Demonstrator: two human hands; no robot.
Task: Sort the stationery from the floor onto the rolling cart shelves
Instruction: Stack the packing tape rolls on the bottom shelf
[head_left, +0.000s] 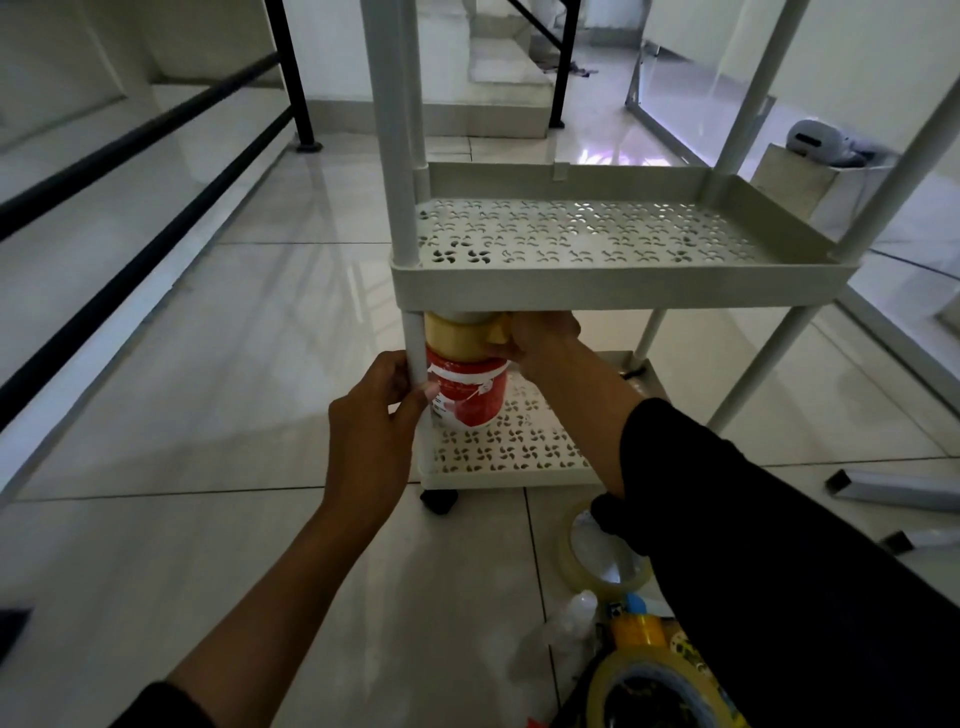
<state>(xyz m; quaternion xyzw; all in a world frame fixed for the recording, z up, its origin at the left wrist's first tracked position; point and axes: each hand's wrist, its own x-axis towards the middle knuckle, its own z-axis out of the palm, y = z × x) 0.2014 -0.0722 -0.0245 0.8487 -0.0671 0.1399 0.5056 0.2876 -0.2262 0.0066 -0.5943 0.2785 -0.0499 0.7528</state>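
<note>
Left hand (371, 410) is wrapped around the front-left post (417, 358) of the rolling cart (597, 291), fingers curled in a proper grip, thumb tip peeking round toward the red-and-white container (470, 395). Right hand (540, 345) is tucked under the middle shelf (587, 231), fingers curled onto the yellowish tape roll (454, 338) that sits stacked on top of that container. Looks like it's holding the roll's right edge, but the shelf lip hides the fingertips, so can't tell how tight the grip is.

The stack stands on the bottom shelf (511, 447), in its front-left corner, right behind the post. There's a paler roll or lid on top of the yellow one, mostly hidden by the shelf above.

The rest of the stationery is on the tiled floor (234, 364) at about 5 o'clock from the hands: a clear tape roll (605, 558) partly under the dark right sleeve (779, 545), a clear plastic bottle (571, 629), something yellow with a blue cap (636, 621), and a big yellow tape roll (660, 691) at the bottom edge. The sleeve blocks a good chunk of that pile.

Black caster (440, 501) under the cart's front corner. A black railing (145, 171) runs off toward 10 o'clock, and metal bars (898, 491) lie at 3 o'clock.
</note>
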